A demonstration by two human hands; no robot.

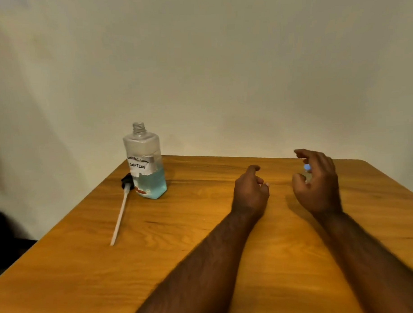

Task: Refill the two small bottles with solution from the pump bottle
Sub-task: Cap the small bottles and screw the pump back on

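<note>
the right hand (319,185) is curling its fingers and thumb around a small bottle (307,170) with a blue top, but i cannot tell if it is gripping it. the left hand (250,190) is hanging near it over the bench (203,238), fingers loosely bent, holding nothing. well off to the left the pump bottle (146,172) is standing upright with its top off, and the pump (123,206) is lying right beside it.

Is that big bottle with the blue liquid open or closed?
Open. The pump bottle has a bare threaded neck, and its pump lies on the table beside it.
</note>
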